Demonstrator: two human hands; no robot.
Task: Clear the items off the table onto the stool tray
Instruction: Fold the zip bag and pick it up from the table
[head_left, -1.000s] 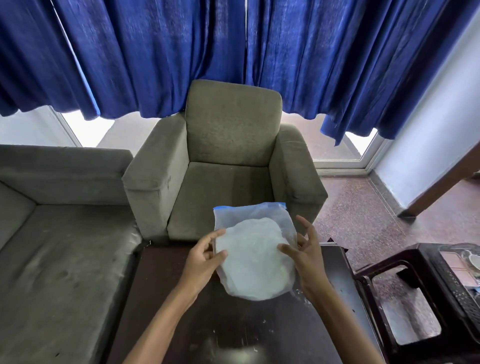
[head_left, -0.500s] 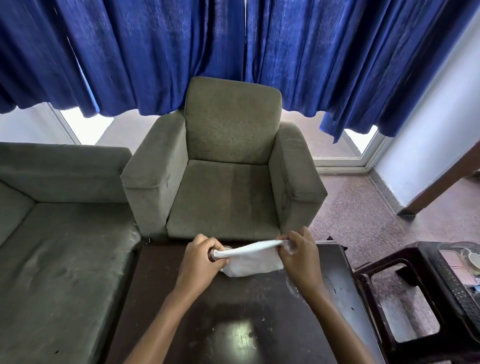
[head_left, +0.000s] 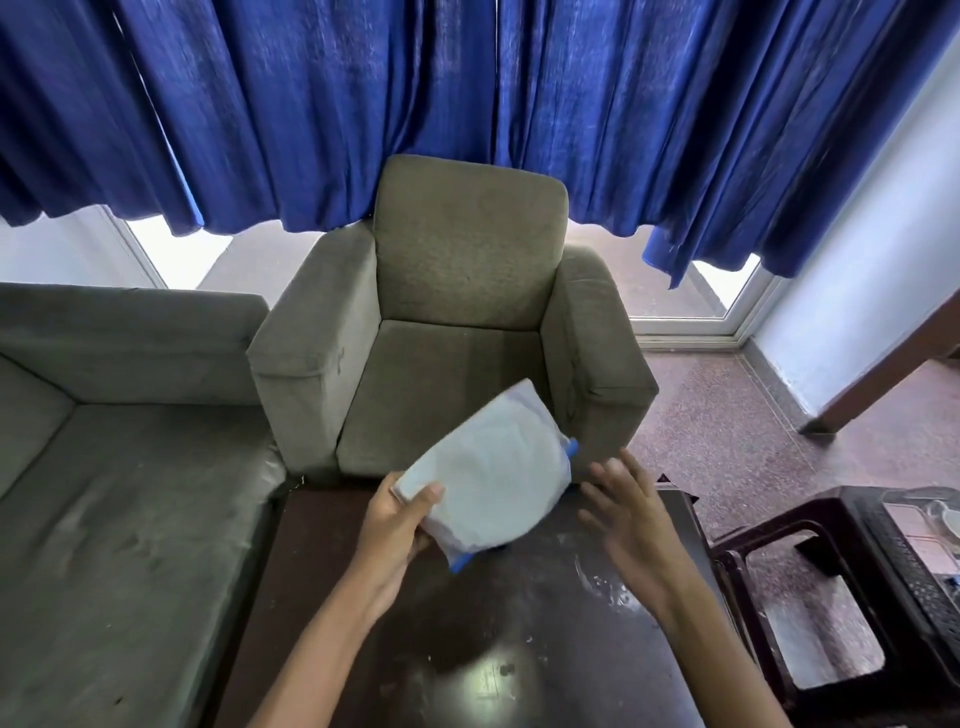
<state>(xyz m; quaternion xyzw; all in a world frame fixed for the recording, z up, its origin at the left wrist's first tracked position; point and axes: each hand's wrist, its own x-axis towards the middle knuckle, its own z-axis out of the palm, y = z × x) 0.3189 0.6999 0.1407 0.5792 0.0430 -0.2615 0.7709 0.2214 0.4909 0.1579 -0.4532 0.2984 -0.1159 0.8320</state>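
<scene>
Left hand (head_left: 395, 525): closed on one corner of a plastic bag (head_left: 488, 478), thumb pressed on its upper face and the fingers curled beneath.
Plastic bag: clear, with a blue strip along one edge, a blue tip showing at its lower corner and another at its right side; a pale, round, flat content fills it. It is held tilted, lifted off the table, its far corner rising in front of the armchair seat.
Right hand (head_left: 631, 519): open, fingers spread and slightly curved, just to the right of the bag; whether a fingertip meets the bag's edge cannot be told. It holds nothing.
Writing: no brand, label or lettering can be read on the bag.
Table (head_left: 519, 649): dark and glossy, beneath both forearms, with a bright glare near the front and pale smears to the right.
Armchair (head_left: 457, 322): grey-green, straight behind the table.
Sofa (head_left: 119, 467): same fabric, to the left.
Stool (head_left: 810, 587): dark plastic, right of the table, with a tray-like top (head_left: 924, 530) partly cut off at the picture's edge; blurred things lie on it.
Curtains (head_left: 467, 104): deep blue, across the window behind.
</scene>
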